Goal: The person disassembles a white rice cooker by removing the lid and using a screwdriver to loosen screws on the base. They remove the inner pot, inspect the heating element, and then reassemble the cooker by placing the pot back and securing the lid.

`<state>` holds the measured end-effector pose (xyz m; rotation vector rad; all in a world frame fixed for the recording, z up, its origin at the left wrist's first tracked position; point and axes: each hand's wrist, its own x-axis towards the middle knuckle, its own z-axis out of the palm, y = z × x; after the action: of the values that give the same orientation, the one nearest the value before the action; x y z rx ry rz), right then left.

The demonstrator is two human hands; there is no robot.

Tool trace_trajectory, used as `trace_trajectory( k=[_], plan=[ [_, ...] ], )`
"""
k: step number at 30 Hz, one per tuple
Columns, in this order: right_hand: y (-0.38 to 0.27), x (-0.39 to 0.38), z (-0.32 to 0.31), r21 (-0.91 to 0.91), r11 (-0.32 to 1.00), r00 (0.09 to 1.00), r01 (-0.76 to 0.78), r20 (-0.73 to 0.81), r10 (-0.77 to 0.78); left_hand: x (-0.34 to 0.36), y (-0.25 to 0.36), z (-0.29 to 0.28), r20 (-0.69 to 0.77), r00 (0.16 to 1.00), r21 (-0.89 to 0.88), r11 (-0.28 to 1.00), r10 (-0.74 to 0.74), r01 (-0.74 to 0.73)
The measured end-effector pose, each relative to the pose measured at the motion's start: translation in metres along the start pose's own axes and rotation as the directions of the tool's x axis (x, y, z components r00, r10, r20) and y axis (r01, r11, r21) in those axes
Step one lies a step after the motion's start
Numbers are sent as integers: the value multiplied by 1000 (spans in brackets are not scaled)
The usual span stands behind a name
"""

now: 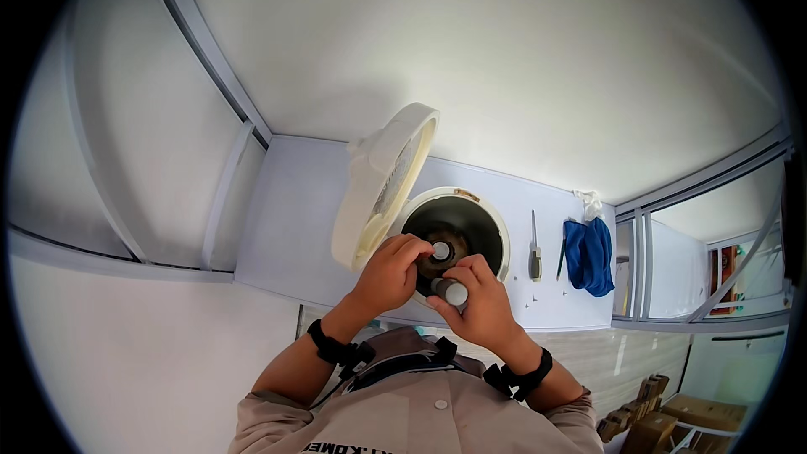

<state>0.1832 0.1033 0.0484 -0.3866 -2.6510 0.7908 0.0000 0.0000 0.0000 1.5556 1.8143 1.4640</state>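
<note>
A white round appliance (500, 235) stands open, its dark metal inside showing and its white lid (358, 190) raised on the left. A small pale round piece (441, 250) is in the middle of the dark interior. My left hand (387, 273) is at the left rim with curled fingers, their tips beside that piece; I cannot make out what they pinch. My right hand (477, 307) grips a grey cylinder with a pale end (456, 292) over the front of the opening, close to my left hand.
Right of the appliance on the white worktop (277, 210) lie a screwdriver (535, 261), a thin dark tool (561, 254), several small screws (534, 299), blue cloth (588, 256) and white crumpled material (588, 200). Walls and framed panels surround the worktop; cardboard boxes (702, 412) stand low at right.
</note>
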Motion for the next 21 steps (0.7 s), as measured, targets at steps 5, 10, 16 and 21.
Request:
trace_trajectory(
  k=[5, 10, 16, 21],
  plan=[
    [1, 2, 0, -8, 987, 978, 162, -131, -162, -1, -5, 2, -10, 999, 39, 999, 38, -38],
    [4, 0, -3, -15, 972, 960, 234, -156, -233, 4, -2, 2, -1, 999, 26, 999, 40, -40],
    [-10, 6, -23, -21, 974, 958, 224, -178, -224, 1, -3, 2, -4, 999, 41, 998, 48, -48],
    [-1, -5, -11, 239, 953, 963, 183, -238, -126, 14, 24, -19, 200, 957, 42, 974, 210, -222]
  ],
)
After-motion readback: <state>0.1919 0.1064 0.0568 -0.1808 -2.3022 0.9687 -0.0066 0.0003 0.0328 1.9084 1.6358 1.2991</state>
